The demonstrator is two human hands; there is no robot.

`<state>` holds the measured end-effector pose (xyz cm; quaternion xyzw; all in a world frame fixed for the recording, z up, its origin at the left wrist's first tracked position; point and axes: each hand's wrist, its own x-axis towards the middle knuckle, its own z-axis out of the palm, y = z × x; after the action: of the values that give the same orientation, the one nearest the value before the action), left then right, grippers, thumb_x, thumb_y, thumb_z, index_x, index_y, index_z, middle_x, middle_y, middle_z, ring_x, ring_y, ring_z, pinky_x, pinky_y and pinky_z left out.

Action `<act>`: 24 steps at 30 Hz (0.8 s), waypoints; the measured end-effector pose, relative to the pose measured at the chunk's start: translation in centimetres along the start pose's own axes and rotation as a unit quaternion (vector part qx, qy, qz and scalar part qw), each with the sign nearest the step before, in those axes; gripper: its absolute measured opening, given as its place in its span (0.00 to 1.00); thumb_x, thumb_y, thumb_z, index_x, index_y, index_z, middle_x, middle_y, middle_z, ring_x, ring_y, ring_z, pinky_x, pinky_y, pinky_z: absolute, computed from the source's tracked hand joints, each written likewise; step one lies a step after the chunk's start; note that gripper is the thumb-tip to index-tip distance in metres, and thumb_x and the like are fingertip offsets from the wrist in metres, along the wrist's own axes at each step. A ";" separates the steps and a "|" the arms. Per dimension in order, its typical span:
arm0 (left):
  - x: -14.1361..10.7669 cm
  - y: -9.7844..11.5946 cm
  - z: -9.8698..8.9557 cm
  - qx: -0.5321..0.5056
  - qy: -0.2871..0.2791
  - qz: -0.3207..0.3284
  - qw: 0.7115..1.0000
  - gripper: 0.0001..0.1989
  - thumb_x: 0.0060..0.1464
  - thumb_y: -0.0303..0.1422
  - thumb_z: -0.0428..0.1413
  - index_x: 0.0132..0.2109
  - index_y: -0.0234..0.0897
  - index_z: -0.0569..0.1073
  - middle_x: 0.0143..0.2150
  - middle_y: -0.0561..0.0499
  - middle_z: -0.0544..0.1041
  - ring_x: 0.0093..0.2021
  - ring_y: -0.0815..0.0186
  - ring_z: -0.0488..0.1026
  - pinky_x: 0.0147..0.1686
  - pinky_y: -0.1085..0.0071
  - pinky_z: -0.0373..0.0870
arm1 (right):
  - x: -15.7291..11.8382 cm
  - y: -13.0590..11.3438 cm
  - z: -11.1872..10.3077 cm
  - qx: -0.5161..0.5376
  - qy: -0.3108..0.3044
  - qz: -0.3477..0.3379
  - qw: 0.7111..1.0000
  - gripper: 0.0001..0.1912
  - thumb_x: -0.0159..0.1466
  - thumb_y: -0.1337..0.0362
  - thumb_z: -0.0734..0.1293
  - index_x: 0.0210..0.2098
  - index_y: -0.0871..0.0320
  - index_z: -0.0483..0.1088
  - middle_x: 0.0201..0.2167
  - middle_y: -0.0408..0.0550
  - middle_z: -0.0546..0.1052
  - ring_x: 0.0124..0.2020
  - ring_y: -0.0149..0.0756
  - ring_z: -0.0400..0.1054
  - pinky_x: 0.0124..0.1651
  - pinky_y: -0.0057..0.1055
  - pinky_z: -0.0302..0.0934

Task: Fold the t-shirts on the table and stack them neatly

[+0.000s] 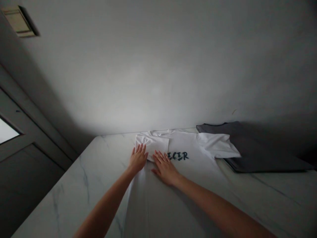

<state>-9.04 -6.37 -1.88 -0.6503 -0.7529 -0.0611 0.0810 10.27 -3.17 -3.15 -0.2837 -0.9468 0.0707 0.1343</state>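
Note:
A white T-shirt [198, 172] with dark lettering across the chest lies spread out in front of me. Its left side is folded inward, with that sleeve laid over the chest; the right sleeve sticks out to the side. My left hand [138, 159] rests flat on the folded left edge near the shoulder, fingers stretched out. Beside it, my right hand [165, 169] lies flat with fingers extended, touching the folded sleeve and covering the start of the lettering. Neither hand grips the cloth.
The shirt lies on a white marble-patterned table [74, 185] against a grey wall [153, 72]. Dark grey folded fabric or a flat board [262, 155] lies at the right, partly under the right sleeve. A door [27, 155] stands at the left, and a framed picture [18, 21] hangs above.

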 end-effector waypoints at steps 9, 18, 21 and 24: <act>-15.1 1.1 -2.3 -0.042 -0.088 0.024 0.995 0.29 0.66 0.43 0.38 0.70 0.43 0.47 0.73 0.46 0.45 0.72 0.57 0.39 0.67 0.52 0.46 | -3.6 -6.9 -1.7 0.025 -0.047 -0.061 0.997 0.35 0.69 0.51 0.56 0.68 0.65 0.50 0.70 0.57 0.47 0.71 0.47 0.35 0.70 0.46 0.33; -35.6 2.5 -8.2 -0.122 -0.015 0.044 0.991 0.21 0.61 0.28 0.46 0.57 0.50 0.70 0.59 0.50 0.73 0.62 0.63 0.66 0.59 0.60 0.67 | -17.5 -16.7 -1.1 0.151 -0.107 -0.291 0.939 0.46 0.64 0.46 0.63 0.70 0.62 0.37 0.69 0.59 0.49 0.70 0.48 0.40 0.69 0.51 0.39; -39.9 4.3 -7.1 -0.164 0.106 -0.048 0.980 0.13 0.59 0.27 0.49 0.46 0.47 0.74 0.43 0.49 0.78 0.46 0.64 0.75 0.44 0.66 0.76 | -20.4 -16.3 -1.8 0.148 -0.086 -0.349 0.921 0.42 0.64 0.53 0.66 0.70 0.57 0.42 0.68 0.52 0.54 0.69 0.40 0.44 0.70 0.43 0.43; -41.4 6.9 -4.0 -0.164 0.212 -0.128 0.955 0.14 0.56 0.33 0.55 0.50 0.43 0.68 0.45 0.45 0.74 0.44 0.60 0.75 0.40 0.62 0.78 | -21.7 -15.4 -1.0 0.073 0.022 -0.314 0.946 0.31 0.67 0.64 0.63 0.67 0.54 0.52 0.67 0.51 0.57 0.67 0.43 0.49 0.67 0.46 0.49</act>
<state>3.83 -46.29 -6.44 -0.5246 -0.7751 -0.3299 0.1230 20.04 -27.91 -3.58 0.0375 -0.9770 0.0881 0.1906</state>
